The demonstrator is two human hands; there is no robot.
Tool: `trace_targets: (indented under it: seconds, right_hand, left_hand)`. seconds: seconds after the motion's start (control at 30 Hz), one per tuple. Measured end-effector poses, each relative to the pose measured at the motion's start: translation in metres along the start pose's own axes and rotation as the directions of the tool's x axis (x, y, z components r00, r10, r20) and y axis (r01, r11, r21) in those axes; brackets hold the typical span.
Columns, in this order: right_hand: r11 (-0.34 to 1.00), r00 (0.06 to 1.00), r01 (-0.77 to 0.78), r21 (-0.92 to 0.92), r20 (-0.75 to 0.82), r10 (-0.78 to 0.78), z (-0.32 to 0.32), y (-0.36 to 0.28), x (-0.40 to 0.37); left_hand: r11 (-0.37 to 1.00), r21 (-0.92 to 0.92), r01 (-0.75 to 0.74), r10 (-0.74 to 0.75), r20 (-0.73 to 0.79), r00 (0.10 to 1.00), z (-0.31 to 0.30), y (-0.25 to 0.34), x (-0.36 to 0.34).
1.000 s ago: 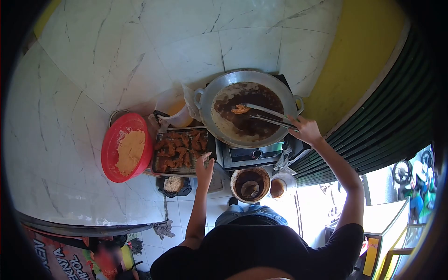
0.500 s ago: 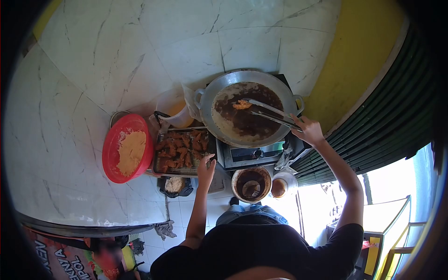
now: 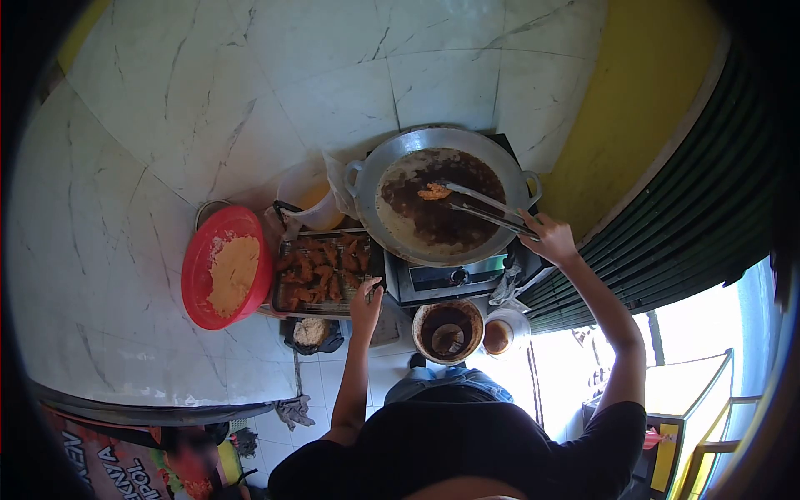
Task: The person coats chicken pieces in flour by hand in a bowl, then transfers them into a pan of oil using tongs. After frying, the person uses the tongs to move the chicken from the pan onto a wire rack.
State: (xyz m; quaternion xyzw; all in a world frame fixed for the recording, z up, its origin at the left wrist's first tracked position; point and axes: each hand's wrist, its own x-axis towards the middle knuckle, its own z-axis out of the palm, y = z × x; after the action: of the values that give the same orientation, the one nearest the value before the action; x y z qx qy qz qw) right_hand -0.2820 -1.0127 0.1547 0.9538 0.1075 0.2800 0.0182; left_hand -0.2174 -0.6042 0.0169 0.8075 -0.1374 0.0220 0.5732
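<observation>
My right hand [image 3: 546,237] grips long metal tongs [image 3: 483,208] that reach into a large metal wok [image 3: 367,185] of dark oil. The tong tips hold a golden fried piece [image 3: 433,192] just above the oil near the wok's middle. My left hand [image 3: 365,302] rests on the near right corner of a wire rack tray [image 3: 284,306] loaded with several browned fried pieces [image 3: 321,265]. The wok sits on a gas stove [image 3: 450,278].
A red bowl [image 3: 196,271] of yellow crumb coating stands left of the tray. A pale jug [image 3: 310,192] of orange liquid is behind it. Below the stove sit a brown pot [image 3: 447,329] and a small cup [image 3: 498,335]. Marble wall lies ahead, a shutter at right.
The tongs with the fried piece shifted a little within the wok, first toward the far side, then back slightly. My left hand stayed on the tray corner.
</observation>
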Motion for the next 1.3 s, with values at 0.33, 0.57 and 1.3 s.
trace_targets:
  seconds: [0.33, 0.57, 1.3]
  right_hand:
    - [1.000, 1.000, -0.005, -0.010, -0.004, 0.005, 0.0029, -0.0006, -0.0018]
    - [1.000, 1.000, 0.011, -0.003, 0.005, -0.011, 0.0039, -0.0007, -0.0030]
    - [0.999, 0.999, -0.042, 0.007, -0.019, 0.042, -0.0017, -0.0048, -0.0011]
  left_hand:
    - [0.999, -0.040, 0.021, -0.021, -0.002, 1.000, 0.0000, 0.0021, -0.0005]
    - [0.999, -0.033, 0.017, -0.017, -0.004, 1.000, 0.0004, 0.0013, -0.0001]
    - [0.999, -0.035, 0.033, -0.033, 0.000, 0.999, -0.0001, 0.0009, -0.0010]
